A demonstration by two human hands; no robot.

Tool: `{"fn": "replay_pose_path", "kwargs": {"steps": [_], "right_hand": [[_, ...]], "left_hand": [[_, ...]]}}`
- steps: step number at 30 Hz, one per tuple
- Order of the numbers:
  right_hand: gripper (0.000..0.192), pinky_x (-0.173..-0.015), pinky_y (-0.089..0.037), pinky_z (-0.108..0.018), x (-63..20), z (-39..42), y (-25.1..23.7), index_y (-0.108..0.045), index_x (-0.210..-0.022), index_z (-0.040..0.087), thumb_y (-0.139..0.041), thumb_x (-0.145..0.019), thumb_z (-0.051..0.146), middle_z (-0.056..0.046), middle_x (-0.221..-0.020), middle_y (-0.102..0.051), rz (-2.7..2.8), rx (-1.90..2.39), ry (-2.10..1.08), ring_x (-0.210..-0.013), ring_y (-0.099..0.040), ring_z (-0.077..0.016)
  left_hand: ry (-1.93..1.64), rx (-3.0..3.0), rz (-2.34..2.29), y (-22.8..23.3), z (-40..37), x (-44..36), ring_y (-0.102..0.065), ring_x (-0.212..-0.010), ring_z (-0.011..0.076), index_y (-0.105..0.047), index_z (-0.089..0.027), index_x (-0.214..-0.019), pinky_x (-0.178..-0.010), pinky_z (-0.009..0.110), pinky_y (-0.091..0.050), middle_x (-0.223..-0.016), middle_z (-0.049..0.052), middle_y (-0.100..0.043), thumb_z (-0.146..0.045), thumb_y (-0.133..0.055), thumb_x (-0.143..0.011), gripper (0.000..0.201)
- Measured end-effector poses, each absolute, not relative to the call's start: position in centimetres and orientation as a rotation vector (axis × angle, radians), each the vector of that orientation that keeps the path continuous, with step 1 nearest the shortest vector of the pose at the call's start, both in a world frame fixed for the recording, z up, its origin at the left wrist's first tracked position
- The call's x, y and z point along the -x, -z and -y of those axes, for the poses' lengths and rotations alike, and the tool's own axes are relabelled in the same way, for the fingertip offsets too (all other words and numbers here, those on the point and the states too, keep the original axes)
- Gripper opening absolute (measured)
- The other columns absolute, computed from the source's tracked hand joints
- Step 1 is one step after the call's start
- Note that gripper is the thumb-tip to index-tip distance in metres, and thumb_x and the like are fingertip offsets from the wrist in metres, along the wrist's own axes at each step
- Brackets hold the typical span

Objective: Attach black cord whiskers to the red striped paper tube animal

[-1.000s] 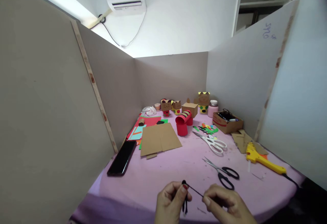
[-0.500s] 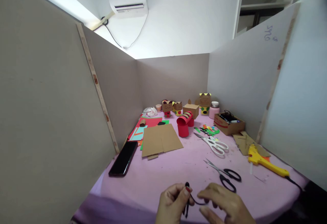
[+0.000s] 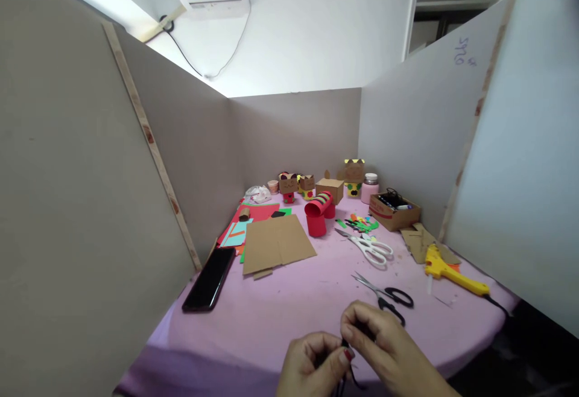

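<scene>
At the bottom edge of the view my left hand [image 3: 316,364] and my right hand [image 3: 384,349] are pressed together over the front of the pink table [image 3: 289,306]. Both pinch a thin black strip [image 3: 346,379], of which only a short piece shows between and below the fingers. The right hand's fingers curl over the top of it and hide most of it. Black-handled scissors [image 3: 384,294] lie just beyond my right hand.
White scissors [image 3: 371,247], a yellow glue gun [image 3: 447,271] with its cord, a black phone [image 3: 208,279], a cardboard sheet [image 3: 275,243], red paper tubes [image 3: 316,216], coloured paper [image 3: 246,222], small cardboard figures [image 3: 316,184] and a box [image 3: 393,210] lie farther back. Grey partitions wall three sides.
The hands have come together: the right hand moved left and over the strip, which had been stretched between them. The view shifted slightly, so the table objects sit more to the left.
</scene>
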State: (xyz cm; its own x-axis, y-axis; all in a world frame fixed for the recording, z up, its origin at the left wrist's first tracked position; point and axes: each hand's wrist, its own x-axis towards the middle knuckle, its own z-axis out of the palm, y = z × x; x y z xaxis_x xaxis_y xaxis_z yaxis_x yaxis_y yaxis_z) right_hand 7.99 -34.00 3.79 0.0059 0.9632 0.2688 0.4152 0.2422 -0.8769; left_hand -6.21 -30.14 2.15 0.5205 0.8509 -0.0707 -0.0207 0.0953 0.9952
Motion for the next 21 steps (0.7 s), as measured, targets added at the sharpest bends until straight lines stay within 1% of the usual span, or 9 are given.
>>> {"fn": "replay_pose_path", "kwargs": {"steps": [3, 5, 6, 8, 10, 14, 16, 18, 21], "right_hand": [[0.029, -0.051, -0.036, -0.023, -8.1, 34.1, -3.5, -0.052, -0.073, 0.020, -0.042, -0.085, 0.044, 0.004, -0.061, -0.045, 1.495, 1.285, -0.870, -0.055, -0.043, -0.0121], [0.031, -0.051, -0.037, -0.023, -8.3, 34.3, -3.5, -0.058, -0.083, 0.019, -0.044, -0.084, 0.046, 0.002, -0.066, -0.051, 1.506, 1.273, -0.892, -0.056, -0.046, -0.0125], [0.029, -0.053, -0.038, -0.024, -8.4, 34.4, -3.5, -0.061, -0.084, 0.019, -0.048, -0.082, 0.045, 0.001, -0.068, -0.054, 1.535, 1.273, -0.860, -0.058, -0.048, -0.0131], [0.023, -0.057, -0.040, -0.024, -8.5, 34.5, -3.6, -0.063, -0.075, 0.018, -0.054, -0.080, 0.038, -0.001, -0.068, -0.057, 1.614, 1.285, -0.733, -0.062, -0.053, -0.0144], [0.024, -0.057, -0.040, -0.025, -8.5, 34.7, -3.6, -0.061, -0.066, 0.017, -0.051, -0.083, 0.032, -0.002, -0.063, -0.058, 1.704, 1.311, -0.567, -0.061, -0.054, -0.0148], [0.028, -0.056, -0.039, -0.025, -8.4, 34.7, -3.5, -0.058, -0.068, 0.017, -0.040, -0.087, 0.026, -0.004, -0.064, -0.058, 1.868, 1.321, -0.320, -0.060, -0.055, -0.0151], [0.026, -0.056, -0.039, -0.024, -8.3, 34.6, -3.3, -0.056, -0.068, 0.017, -0.041, -0.087, 0.026, -0.003, -0.065, -0.058, 1.838, 1.318, -0.361, -0.060, -0.055, -0.0145], [0.024, -0.057, -0.040, -0.023, -8.2, 34.5, -3.2, -0.055, -0.067, 0.018, -0.044, -0.086, 0.027, -0.002, -0.065, -0.058, 1.753, 1.314, -0.482, -0.061, -0.054, -0.0138], [0.024, -0.058, -0.039, -0.023, -8.1, 34.4, -3.0, -0.054, -0.065, 0.019, -0.048, -0.084, 0.030, 0.000, -0.064, -0.057, 1.637, 1.302, -0.642, -0.061, -0.053, -0.0135]], "left_hand": [[-0.764, -1.310, -0.799, -2.5, 30.2, 6.3, -0.039, -0.048, 0.0100, -0.062, -0.016, -0.054, -0.051, 0.023, -0.028, -0.048, -0.001, -0.054, -0.049, -0.071, -0.058, 0.035], [-0.764, -1.306, -0.794, -2.6, 30.2, 6.3, -0.040, -0.050, 0.0107, -0.062, -0.015, -0.053, -0.053, 0.024, -0.029, -0.049, 0.000, -0.054, -0.049, -0.070, -0.058, 0.035], [-0.762, -1.309, -0.790, -2.7, 30.2, 6.2, -0.041, -0.051, 0.0112, -0.062, -0.015, -0.051, -0.054, 0.024, -0.030, -0.049, 0.000, -0.054, -0.051, -0.070, -0.058, 0.037], [-0.749, -1.323, -0.791, -2.5, 30.2, 6.2, -0.040, -0.051, 0.0114, -0.061, -0.015, -0.049, -0.054, 0.024, -0.030, -0.048, -0.001, -0.051, -0.054, -0.069, -0.056, 0.040], [-0.731, -1.338, -0.802, -2.1, 30.1, 6.1, -0.039, -0.050, 0.0112, -0.061, -0.016, -0.050, -0.052, 0.024, -0.028, -0.047, -0.001, -0.050, -0.055, -0.068, -0.057, 0.041], [-0.708, -1.327, -0.782, -1.3, 29.8, 6.1, -0.039, -0.049, 0.0107, -0.061, -0.015, -0.053, -0.051, 0.024, -0.027, -0.048, 0.000, -0.051, -0.054, -0.067, -0.059, 0.040], [-0.691, -1.307, -0.758, -1.2, 29.7, 6.2, -0.035, -0.046, 0.0084, -0.060, -0.015, -0.053, -0.049, 0.024, -0.024, -0.047, -0.002, -0.049, -0.053, -0.068, -0.059, 0.039], [-0.676, -1.279, -0.734, -1.3, 29.7, 6.3, -0.031, -0.043, 0.0067, -0.060, -0.015, -0.053, -0.049, 0.023, -0.024, -0.046, -0.003, -0.050, -0.051, -0.070, -0.058, 0.037], [-0.656, -1.222, -0.689, -1.3, 29.6, 6.4, -0.039, -0.046, 0.0077, -0.060, -0.015, -0.054, -0.053, 0.023, -0.029, -0.050, -0.001, -0.057, -0.047, -0.072, -0.058, 0.035]]}}
